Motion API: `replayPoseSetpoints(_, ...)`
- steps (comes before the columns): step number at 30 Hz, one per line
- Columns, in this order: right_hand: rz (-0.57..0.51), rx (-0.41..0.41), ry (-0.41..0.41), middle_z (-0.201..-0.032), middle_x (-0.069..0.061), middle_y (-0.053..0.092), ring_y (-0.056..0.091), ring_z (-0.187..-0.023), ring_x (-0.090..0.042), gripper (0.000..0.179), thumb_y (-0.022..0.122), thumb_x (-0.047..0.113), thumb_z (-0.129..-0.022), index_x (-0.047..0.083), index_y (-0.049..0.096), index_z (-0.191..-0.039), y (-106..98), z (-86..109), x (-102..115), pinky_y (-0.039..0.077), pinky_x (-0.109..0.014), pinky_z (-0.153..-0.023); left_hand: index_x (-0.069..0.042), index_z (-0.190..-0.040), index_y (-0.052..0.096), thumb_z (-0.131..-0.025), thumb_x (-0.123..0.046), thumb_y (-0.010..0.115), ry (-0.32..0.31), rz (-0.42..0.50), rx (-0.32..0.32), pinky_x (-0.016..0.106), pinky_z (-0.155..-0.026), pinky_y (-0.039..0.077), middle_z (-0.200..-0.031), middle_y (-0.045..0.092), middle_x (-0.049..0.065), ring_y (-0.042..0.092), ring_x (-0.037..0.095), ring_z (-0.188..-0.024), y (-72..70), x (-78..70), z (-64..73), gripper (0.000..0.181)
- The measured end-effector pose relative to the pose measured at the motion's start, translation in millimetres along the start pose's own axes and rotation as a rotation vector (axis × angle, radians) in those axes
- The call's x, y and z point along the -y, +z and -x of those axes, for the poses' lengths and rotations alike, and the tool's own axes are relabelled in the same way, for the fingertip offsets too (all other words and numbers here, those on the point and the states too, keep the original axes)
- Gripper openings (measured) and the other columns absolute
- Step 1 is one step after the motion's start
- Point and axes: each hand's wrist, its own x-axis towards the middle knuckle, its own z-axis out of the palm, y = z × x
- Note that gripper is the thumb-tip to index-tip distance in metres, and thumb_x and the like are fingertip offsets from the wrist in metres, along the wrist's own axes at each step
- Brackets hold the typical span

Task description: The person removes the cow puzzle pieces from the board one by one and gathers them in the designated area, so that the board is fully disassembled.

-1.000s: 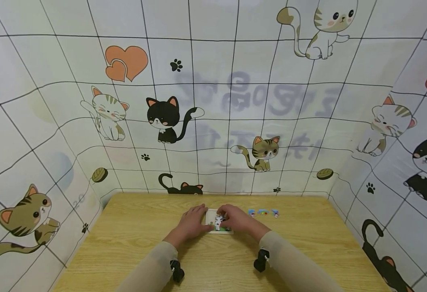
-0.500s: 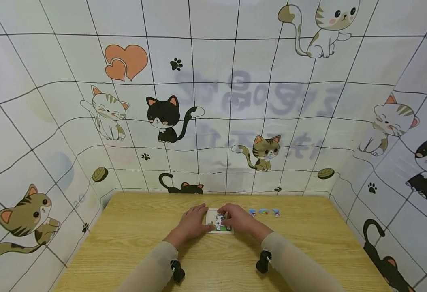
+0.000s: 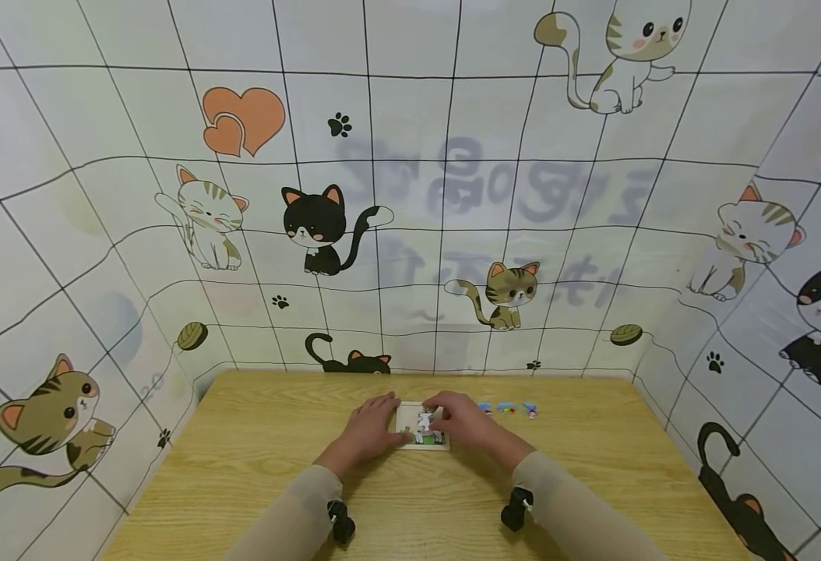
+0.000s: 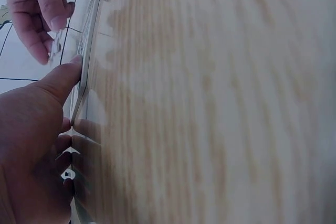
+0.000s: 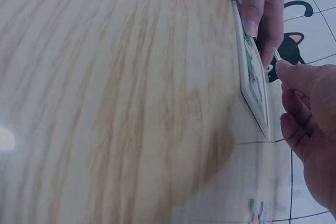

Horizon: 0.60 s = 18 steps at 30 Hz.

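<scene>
In the head view a small jigsaw puzzle in a pale frame (image 3: 421, 446) lies on the table, with a white figure and green ground on it. My left hand (image 3: 368, 427) holds its left end, the thumb at the near corner and the fingers towards the far side. Above the right part of the puzzle, my right hand (image 3: 461, 421) pinches a thin puzzle piece (image 5: 276, 54) between thumb and fingertips. The left wrist view shows this piece apart from the frame; its picture is too blurred to read.
Several colourful puzzle pieces (image 3: 507, 407) lie in a row right of the frame, near the right hand. The wooden table (image 3: 277, 436) meets cat-printed walls (image 3: 410, 234) at the back and sides.
My right hand and forearm have shifted slightly to the right, uncovering a little more of the puzzle. The left hand and the frame have stayed in place.
</scene>
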Motion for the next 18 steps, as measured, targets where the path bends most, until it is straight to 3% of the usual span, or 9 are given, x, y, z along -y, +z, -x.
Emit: replayPoseSetpoints(18,0.010,-0.065,0.018,-0.127,-0.007,0.074,0.057,-0.079,-0.010,0.039,0.079,0.009,-0.104,-0.001,0.071,-0.141,-34,29.9,-5,0.051,-0.030,-0.065,-0.005,-0.163,0.053,-0.099,-0.057,0.080,0.027,0.024,-0.035,0.073,-0.123,0.031,-0.172,0.044,0.019,0.039,0.046,-0.158,0.3,-0.1,2.5,0.086)
